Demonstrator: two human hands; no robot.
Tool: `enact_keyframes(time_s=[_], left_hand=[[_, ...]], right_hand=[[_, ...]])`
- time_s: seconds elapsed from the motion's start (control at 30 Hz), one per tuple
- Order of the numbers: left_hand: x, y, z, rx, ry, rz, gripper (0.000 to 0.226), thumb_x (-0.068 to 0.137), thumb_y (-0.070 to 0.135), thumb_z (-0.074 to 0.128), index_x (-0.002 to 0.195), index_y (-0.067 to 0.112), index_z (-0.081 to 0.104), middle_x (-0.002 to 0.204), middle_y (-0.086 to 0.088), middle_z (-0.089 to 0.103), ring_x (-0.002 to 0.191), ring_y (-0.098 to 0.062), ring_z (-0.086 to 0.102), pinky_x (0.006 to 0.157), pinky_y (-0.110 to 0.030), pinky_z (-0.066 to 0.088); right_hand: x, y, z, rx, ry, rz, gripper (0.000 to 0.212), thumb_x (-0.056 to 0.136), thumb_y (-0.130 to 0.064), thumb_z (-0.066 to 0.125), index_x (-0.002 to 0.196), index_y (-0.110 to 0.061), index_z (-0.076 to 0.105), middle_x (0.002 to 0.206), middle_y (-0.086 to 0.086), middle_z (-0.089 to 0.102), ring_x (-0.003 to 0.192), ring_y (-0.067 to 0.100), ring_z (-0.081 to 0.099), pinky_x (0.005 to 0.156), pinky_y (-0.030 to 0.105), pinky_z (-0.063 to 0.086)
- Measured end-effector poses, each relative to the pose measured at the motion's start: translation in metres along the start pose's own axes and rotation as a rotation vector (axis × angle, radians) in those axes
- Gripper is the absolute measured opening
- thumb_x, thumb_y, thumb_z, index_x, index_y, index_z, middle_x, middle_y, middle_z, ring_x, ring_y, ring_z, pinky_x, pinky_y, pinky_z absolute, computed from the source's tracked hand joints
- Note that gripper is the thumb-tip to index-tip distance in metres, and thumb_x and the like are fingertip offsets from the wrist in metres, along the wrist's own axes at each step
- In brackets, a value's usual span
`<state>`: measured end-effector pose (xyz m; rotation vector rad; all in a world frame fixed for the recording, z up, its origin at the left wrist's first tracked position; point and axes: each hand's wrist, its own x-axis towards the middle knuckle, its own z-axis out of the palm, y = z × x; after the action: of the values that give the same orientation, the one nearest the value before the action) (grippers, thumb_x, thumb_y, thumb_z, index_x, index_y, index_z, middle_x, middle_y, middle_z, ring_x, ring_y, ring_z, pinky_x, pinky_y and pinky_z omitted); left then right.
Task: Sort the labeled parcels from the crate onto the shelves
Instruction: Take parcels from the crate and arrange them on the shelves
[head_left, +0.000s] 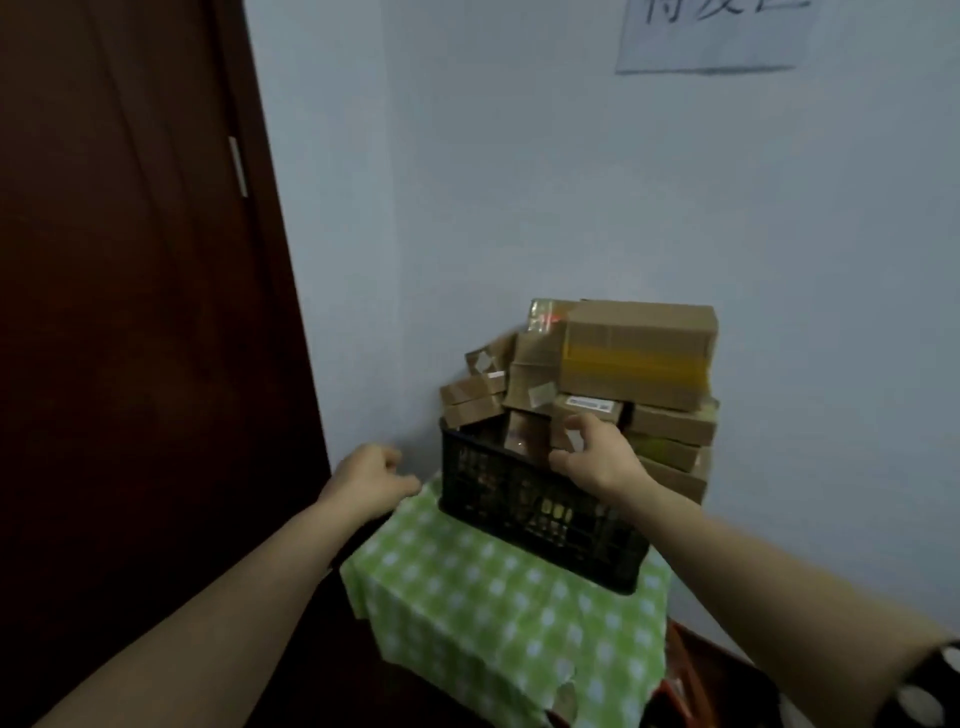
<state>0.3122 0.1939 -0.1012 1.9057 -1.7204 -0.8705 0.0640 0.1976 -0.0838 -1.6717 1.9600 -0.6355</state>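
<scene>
Green checked cloth (493, 597) covers the stand nearest you, and your two bare forearms reach out over it. Your left hand (371, 478) hovers just left of the crate (519, 499), fingers loosely curled, holding nothing. Your right hand (592, 460) is at the crate's near rim, thumb above and fingers below, curled round a small parcel (602, 410) with a white label on top. Blur makes the grip hard to read, but it looks like a pinch.

Behind it the parcels (524, 374) are heaped well above the black rim, with a big box (639, 353) on top, close against the wall (571, 182). A paper sign (717, 36) hangs high on that wall, and a dark door (130, 260) stands to the left. No shelves are in view.

You appear to be at the pick step, early on, with the crate heaped full. For the next move, draw the small parcel out gently, since other boxes sit on and beside it and may slide. Then read its label and turn to find its shelf. Your free left hand could steady the heap.
</scene>
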Motion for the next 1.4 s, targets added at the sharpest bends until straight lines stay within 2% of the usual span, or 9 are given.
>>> enact_keyframes(time_s=[0.13, 0.4, 0.6, 0.8, 0.97, 1.1, 1.2, 1.3, 1.4], left_hand=[[0.043, 0.054, 0.043, -0.047, -0.078, 0.049, 0.053, 0.083, 0.024, 0.07, 0.129, 0.002, 0.056, 0.102, -0.006, 0.059, 0.098, -0.018, 0.056, 0.085, -0.027, 0.042], [0.162, 0.153, 0.09, -0.486, -0.078, 0.077, 0.049, 0.088, 0.039, 0.063, 0.126, 0.009, 0.059, 0.127, -0.007, 0.059, 0.119, -0.026, 0.054, 0.101, -0.036, 0.043], [0.235, 0.209, 0.114, -0.596, -0.141, 0.07, 0.059, 0.09, 0.054, 0.053, 0.135, 0.016, 0.051, 0.138, -0.004, 0.051, 0.126, -0.027, 0.046, 0.101, -0.036, 0.038], [0.263, 0.23, 0.135, -0.667, -0.257, 0.041, 0.062, 0.085, 0.056, 0.058, 0.132, 0.016, 0.051, 0.134, -0.004, 0.055, 0.124, -0.027, 0.048, 0.107, -0.042, 0.036], [0.247, 0.253, 0.127, -0.783, -0.141, 0.094, 0.049, 0.086, 0.052, 0.06, 0.123, 0.02, 0.06, 0.116, -0.002, 0.064, 0.106, -0.021, 0.058, 0.091, -0.037, 0.047], [0.21, 0.277, 0.098, -0.886, 0.017, 0.216, 0.023, 0.095, 0.036, 0.048, 0.089, 0.025, 0.067, 0.086, 0.005, 0.062, 0.085, -0.01, 0.057, 0.066, -0.025, 0.041], [0.181, 0.281, 0.075, -0.863, 0.08, 0.347, 0.032, 0.097, 0.027, 0.041, 0.122, 0.029, 0.061, 0.11, 0.01, 0.06, 0.094, 0.002, 0.052, 0.07, -0.017, 0.035], [0.154, 0.271, 0.055, -0.758, 0.068, 0.431, 0.046, 0.09, 0.037, 0.052, 0.136, 0.038, 0.048, 0.136, 0.016, 0.05, 0.12, -0.003, 0.044, 0.099, -0.03, 0.029], [0.125, 0.255, 0.044, -0.734, 0.066, 0.435, 0.067, 0.076, 0.046, 0.069, 0.137, 0.049, 0.041, 0.13, 0.021, 0.053, 0.114, -0.003, 0.051, 0.091, -0.033, 0.044]], right_hand=[[0.024, 0.052, -0.033, 0.109, 0.168, 0.084, 0.052, 0.091, -0.026, 0.061, 0.137, -0.014, 0.041, 0.136, 0.008, 0.048, 0.113, 0.023, 0.054, 0.086, 0.032, 0.049], [0.094, 0.101, -0.098, 0.303, 0.655, 0.125, 0.046, 0.098, -0.018, 0.046, 0.142, -0.01, 0.037, 0.135, 0.009, 0.047, 0.118, 0.018, 0.049, 0.1, 0.03, 0.039], [0.155, 0.119, -0.133, 0.356, 0.525, 0.246, 0.059, 0.099, -0.035, 0.044, 0.149, -0.012, 0.024, 0.152, 0.006, 0.034, 0.137, 0.024, 0.036, 0.109, 0.038, 0.032], [0.185, 0.132, -0.128, 0.486, 0.426, 0.287, 0.064, 0.094, -0.05, 0.047, 0.146, -0.016, 0.031, 0.144, 0.005, 0.043, 0.123, 0.023, 0.046, 0.1, 0.038, 0.038], [0.186, 0.133, -0.137, 0.482, 0.536, 0.057, 0.049, 0.094, -0.041, 0.052, 0.139, -0.024, 0.038, 0.12, -0.01, 0.051, 0.105, 0.01, 0.047, 0.088, 0.028, 0.041], [0.187, 0.123, -0.17, 0.704, 0.579, -0.095, 0.039, 0.092, -0.039, 0.056, 0.129, -0.028, 0.047, 0.108, -0.017, 0.055, 0.097, 0.004, 0.052, 0.079, 0.022, 0.043], [0.189, 0.116, -0.185, 0.897, 0.54, -0.139, 0.028, 0.092, -0.039, 0.057, 0.117, -0.025, 0.055, 0.099, -0.015, 0.059, 0.089, 0.002, 0.054, 0.07, 0.021, 0.045], [0.189, 0.11, -0.183, 1.04, 0.427, -0.125, 0.034, 0.092, -0.041, 0.057, 0.118, -0.02, 0.058, 0.101, -0.009, 0.062, 0.094, 0.011, 0.057, 0.079, 0.032, 0.05], [0.181, 0.1, -0.174, 1.122, 0.285, -0.094, 0.059, 0.089, -0.043, 0.061, 0.138, -0.016, 0.045, 0.123, -0.004, 0.055, 0.1, 0.009, 0.054, 0.094, 0.046, 0.049]])
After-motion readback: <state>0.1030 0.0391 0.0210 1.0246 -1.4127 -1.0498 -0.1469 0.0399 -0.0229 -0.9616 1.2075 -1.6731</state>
